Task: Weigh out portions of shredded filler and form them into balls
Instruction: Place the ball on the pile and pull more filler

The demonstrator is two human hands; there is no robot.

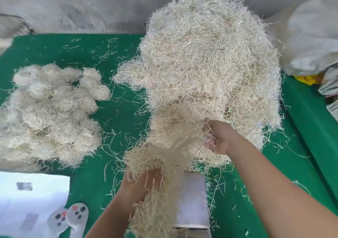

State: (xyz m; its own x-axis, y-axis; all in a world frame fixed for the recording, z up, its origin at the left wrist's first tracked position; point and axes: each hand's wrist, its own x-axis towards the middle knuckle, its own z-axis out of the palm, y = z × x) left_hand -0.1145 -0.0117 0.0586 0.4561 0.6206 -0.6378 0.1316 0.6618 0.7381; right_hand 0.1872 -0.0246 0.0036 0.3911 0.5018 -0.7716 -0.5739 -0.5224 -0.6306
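my right hand (218, 138) pinches pale, wiry strands; my left hand (144, 180) curls up under a dangling tuft (161, 166) — its fingertips are buried, so i cannot tell their exact lie. the tuft stretches between both hands just above the scale (192, 201), a dull metal platform partly hidden by fibres. behind the scale rises the big shaggy heap of shredded filler (210, 63); left of it, fuzzy finished balls (53, 113) cluster on the green mat (118, 113) — some cut off at the edge.

White sacks (311, 36) far right, paper sheet (27, 197) btm left.
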